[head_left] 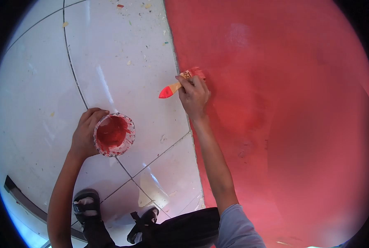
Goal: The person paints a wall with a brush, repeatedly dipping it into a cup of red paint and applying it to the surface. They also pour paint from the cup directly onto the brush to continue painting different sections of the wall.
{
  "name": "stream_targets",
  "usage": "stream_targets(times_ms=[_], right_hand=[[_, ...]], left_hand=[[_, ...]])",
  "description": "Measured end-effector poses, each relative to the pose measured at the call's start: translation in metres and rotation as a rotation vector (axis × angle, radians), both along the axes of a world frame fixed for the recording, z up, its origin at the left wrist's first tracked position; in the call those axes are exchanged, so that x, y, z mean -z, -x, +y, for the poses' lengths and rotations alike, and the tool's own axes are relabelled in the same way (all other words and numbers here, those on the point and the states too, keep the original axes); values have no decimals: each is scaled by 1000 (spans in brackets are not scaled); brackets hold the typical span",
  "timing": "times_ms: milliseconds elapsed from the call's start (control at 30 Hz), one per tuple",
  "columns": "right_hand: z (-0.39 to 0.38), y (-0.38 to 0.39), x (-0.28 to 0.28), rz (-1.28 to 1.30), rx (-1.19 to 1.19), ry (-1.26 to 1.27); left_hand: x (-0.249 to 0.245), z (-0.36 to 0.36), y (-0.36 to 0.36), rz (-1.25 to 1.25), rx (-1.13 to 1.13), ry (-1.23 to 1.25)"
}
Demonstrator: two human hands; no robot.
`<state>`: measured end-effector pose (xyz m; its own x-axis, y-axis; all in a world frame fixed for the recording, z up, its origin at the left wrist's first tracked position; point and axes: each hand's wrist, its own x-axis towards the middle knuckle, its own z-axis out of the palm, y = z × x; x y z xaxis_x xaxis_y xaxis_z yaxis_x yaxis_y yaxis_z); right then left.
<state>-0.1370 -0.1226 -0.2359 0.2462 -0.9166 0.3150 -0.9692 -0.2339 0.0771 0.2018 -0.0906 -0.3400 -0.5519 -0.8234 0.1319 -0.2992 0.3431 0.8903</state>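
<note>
My right hand point(194, 96) grips a paintbrush point(180, 84) with a wooden handle tipped in red. Its red-loaded bristles touch the red painted wall point(283, 124) close to the wall's left edge, where it meets the floor tiles. My left hand point(85, 132) holds a small round cup of red paint point(114, 135) by its rim, out over the white tiled floor point(122, 53). The cup's rim and inside are smeared with red.
The white tiles carry dark grout lines and scattered paint flecks and debris. My feet in black sandals point(87, 208) stand at the bottom left. A dark strip point(21, 198) runs along the lower left edge of the floor.
</note>
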Motion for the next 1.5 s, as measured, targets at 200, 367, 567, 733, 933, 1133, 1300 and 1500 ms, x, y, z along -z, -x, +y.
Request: stream_targets(times_ms=[200, 367, 567, 733, 933, 1133, 1300, 1500], right_hand=[[-40, 9, -126, 26, 36, 427], [-52, -16, -132, 116, -42, 460], [-50, -17, 30, 67, 37, 44], [-68, -5, -66, 65, -16, 232], [-56, -14, -153, 60, -33, 538], [-19, -26, -41, 205, 66, 31], [12, -92, -55, -555, 384, 202], [24, -137, -125, -1496, 736, 275]], left_hand=[[5, 0, 1, 20, -3, 52], [0, -1, 0, 48, -17, 27], [5, 0, -1, 41, 4, 9], [-2, -2, 0, 69, -4, 14], [3, 1, 1, 58, -13, -23], [6, 4, -1, 143, -21, -60], [4, 2, -1, 95, -5, -24], [14, 2, 3, 186, -61, 23]])
